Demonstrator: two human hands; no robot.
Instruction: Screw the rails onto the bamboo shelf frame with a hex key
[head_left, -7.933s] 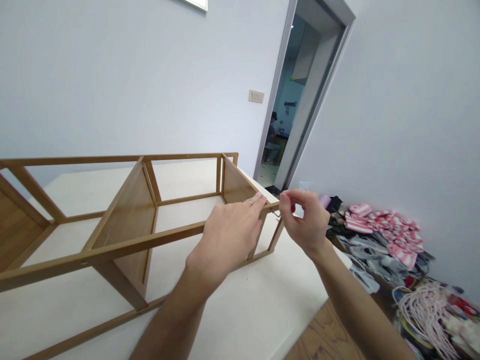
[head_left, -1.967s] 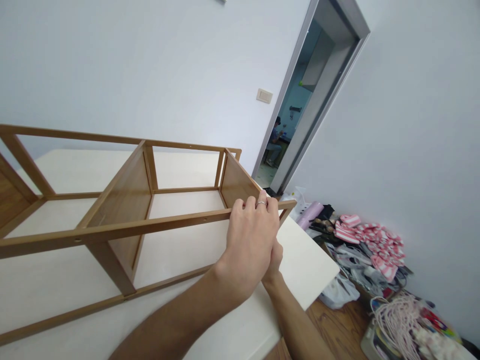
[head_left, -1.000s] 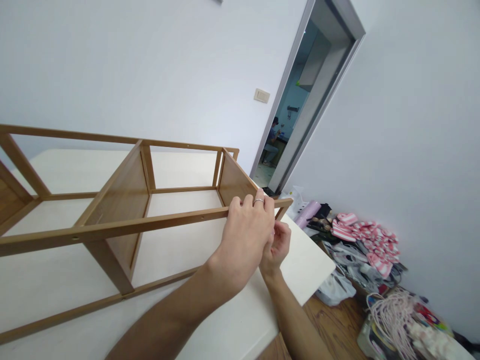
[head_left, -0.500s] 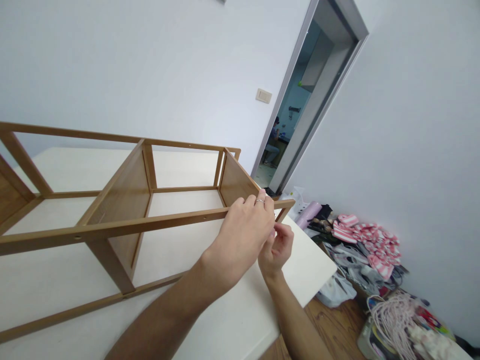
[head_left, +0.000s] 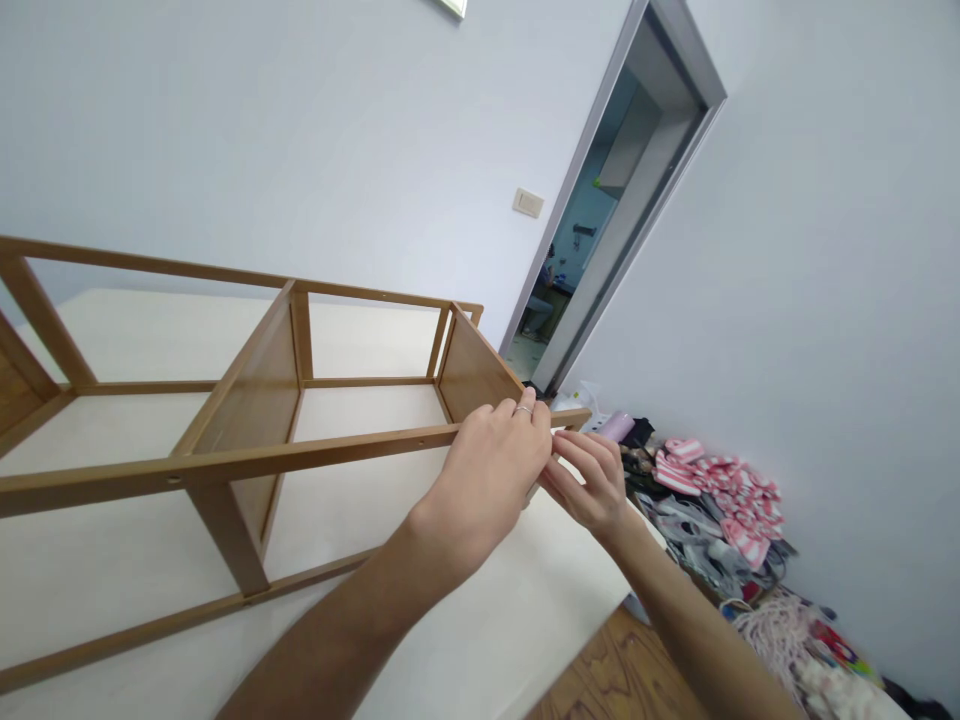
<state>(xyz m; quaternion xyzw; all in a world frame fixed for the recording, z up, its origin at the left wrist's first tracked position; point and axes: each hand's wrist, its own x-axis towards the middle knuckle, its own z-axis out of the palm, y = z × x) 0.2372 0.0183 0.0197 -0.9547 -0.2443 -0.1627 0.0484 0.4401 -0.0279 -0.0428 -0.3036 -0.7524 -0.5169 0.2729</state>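
Observation:
A brown wooden shelf unit (head_left: 315, 458) lies on its side on a white table (head_left: 574, 570), its long rails running left to right. My left hand (head_left: 491, 475), with a ring on one finger, is closed over the near upper rail close to its right end, by the end shelf board (head_left: 480, 360). Right beside it, my right hand (head_left: 596, 485) has its fingers pinched together at the rail, touching or almost touching the left fingers. Whatever lies between the right fingertips is hidden or too small to make out.
Beyond the table's right edge, a heap of clothes (head_left: 720, 490) and a bundle of pale cord (head_left: 776, 630) lie by the wall. A doorway (head_left: 592, 200) opens at the back, with a person partly visible inside. A light switch (head_left: 528, 203) is on the wall.
My right hand has turned and shifted up and to the right, its wrist now coming in from farther right. The left hand keeps its hold on the rail. The view has tilted slightly.

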